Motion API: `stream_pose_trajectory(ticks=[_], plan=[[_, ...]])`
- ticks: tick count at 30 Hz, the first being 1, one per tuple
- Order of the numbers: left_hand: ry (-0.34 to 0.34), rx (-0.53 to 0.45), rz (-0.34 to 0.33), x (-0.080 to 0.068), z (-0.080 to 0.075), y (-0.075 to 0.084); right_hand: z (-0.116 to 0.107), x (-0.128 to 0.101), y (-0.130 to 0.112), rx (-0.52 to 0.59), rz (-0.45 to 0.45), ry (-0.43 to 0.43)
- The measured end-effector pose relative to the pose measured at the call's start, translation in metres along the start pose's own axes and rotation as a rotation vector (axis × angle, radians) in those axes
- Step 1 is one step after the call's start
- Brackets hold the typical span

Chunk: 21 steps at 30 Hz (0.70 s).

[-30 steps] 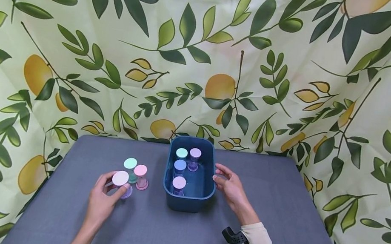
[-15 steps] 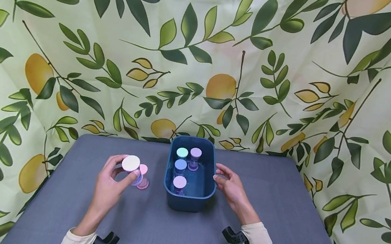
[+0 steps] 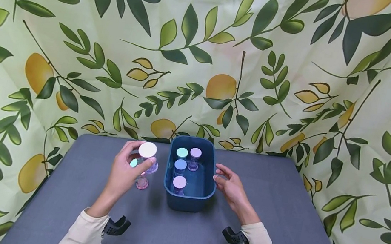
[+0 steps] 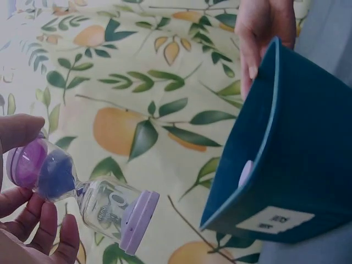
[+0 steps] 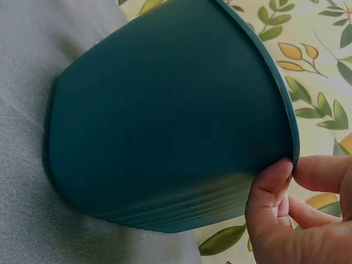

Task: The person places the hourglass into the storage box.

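Left hand (image 3: pixel 125 173) held a white-capped sand timer (image 3: pixel 147 157) off the desk (image 3: pixel 160 237), fingers (image 4: pixel 47 228) curled round its purple end; left wrist view showed the glass waist and lilac cap (image 4: pixel 137 220) pointing toward the bin. The timer hung at about 9 o'clock of the teal bin (image 3: pixel 185 204), near its rim but not yet over it.

Right hand (image 3: pixel 231 188) gripped the bin's rim at 3 o'clock, thumb (image 5: pixel 269 192) outside the wall with the lip pinched.

Progress, as I judged it: four timers stood in the bin, namely green (image 3: pixel 182 153), lilac (image 3: pixel 196 153), blue (image 3: pixel 180 165) and pale lilac (image 3: pixel 179 182). One in hand. Two were left on the desk behind the left hand: a pink one (image 3: pixel 141 182) and a mint cap (image 3: pixel 133 162), mostly hidden. So a bit past halfway.

Writing: a white label (image 4: pixel 267 220) on the bin's outer wall carried print too blurred to read. Nothing else legible.
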<state>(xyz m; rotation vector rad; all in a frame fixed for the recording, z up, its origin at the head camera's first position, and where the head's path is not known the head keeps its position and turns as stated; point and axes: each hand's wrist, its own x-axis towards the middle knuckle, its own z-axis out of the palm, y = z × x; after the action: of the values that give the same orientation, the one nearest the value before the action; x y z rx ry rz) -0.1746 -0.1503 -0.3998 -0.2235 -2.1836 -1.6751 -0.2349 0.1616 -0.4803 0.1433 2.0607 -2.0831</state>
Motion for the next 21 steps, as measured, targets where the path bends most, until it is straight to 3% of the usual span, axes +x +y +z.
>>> stream_pose_trajectory(ticks=[9,21], plan=[[-0.064,-0.03,0.017,0.015,0.021,0.004,0.0,0.0,0.0,-0.008,0.008,-0.002],[-0.135,-0.113,-0.03,0.026,0.055,0.004,0.0,-0.001,-0.001,-0.002,0.015,0.0]])
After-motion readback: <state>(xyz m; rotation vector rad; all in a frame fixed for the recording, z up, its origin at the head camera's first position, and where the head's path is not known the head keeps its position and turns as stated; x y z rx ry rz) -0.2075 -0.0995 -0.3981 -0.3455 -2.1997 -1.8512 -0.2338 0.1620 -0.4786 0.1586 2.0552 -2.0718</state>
